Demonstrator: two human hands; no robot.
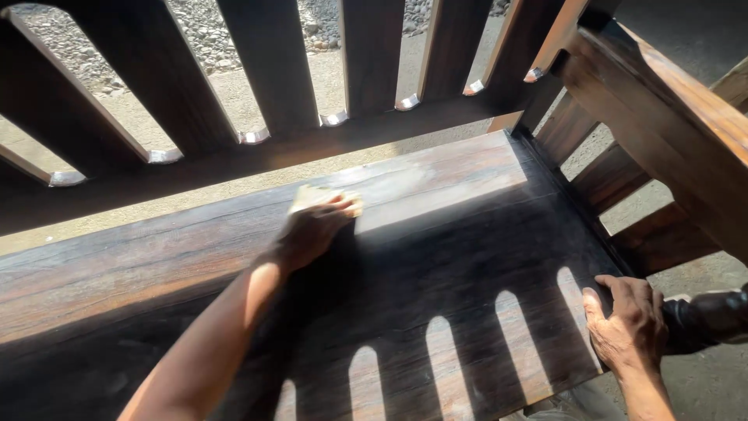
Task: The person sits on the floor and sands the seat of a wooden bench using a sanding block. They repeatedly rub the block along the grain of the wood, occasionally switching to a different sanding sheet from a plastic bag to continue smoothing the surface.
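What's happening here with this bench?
A person leans over a dark wooden bench seat. The left hand presses a small pale sheet, probably sandpaper, flat on the seat near the slatted backrest; pale dust shows on the wood beside it. The right hand rests on the seat's front edge near the armrest, fingers spread on the wood. Sunlight through the slats throws striped shadows over the seat.

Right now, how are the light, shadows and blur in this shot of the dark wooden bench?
Head view: hard sun casts arched slat shadows across the dark wooden bench seat; a bright strip glares beside the left hand, which is motion-blurred on a pale sanding sheet; the right hand at the seat edge is sharp.
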